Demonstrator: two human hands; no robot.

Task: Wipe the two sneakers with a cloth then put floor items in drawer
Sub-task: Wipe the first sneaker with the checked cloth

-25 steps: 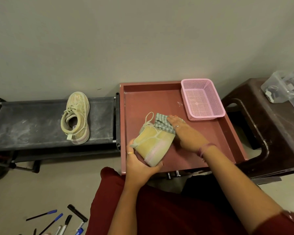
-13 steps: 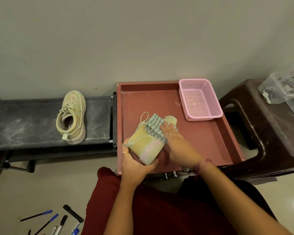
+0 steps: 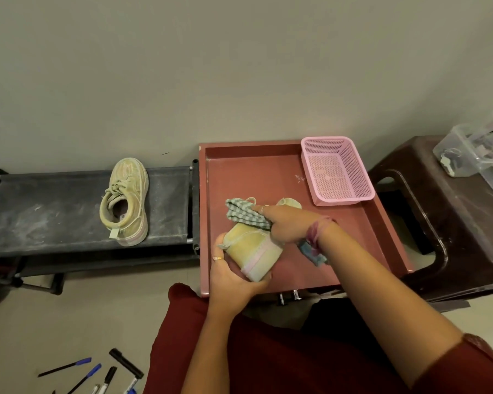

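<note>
Off to the left a dusty black fabric-topped low rack [image 3: 54, 211] carries the second pale yellow-green lace-up sneaker [image 3: 125, 201], lying alone with its opening toward the camera and a small tag at its heel. Down on the pale tiled floor [image 3: 69, 322], bottom left, a scatter of blue-capped pens and black markers [image 3: 97, 373] lies loose, well apart from everything else. On the right a dark brown plastic stool [image 3: 453, 223] bears a clear plastic box [image 3: 475, 155] with small items inside, too blurred to name. The person's dark red clothing fills the lower middle and hides the floor in front of the drawer.

Now the action: the held pale yellow-green sneaker with a pink-and-white sole [image 3: 254, 251] is tipped on its side above the open reddish-brown drawer [image 3: 353, 240], heel toward the camera. The left hand [image 3: 234, 277] cups it from below, fingers wrapped round the heel and sole. The right hand [image 3: 285, 223] grips a bunched green-and-white checked cloth [image 3: 244, 213] against the upper, covering most of the laces and tongue; only the toe peeks out beyond the knuckles.

Inside the drawer, a pink perforated plastic basket [image 3: 336, 172] sits in the far right corner, with nothing visible inside it. A few pale scuffs mark the drawer bottom just beside it
</note>
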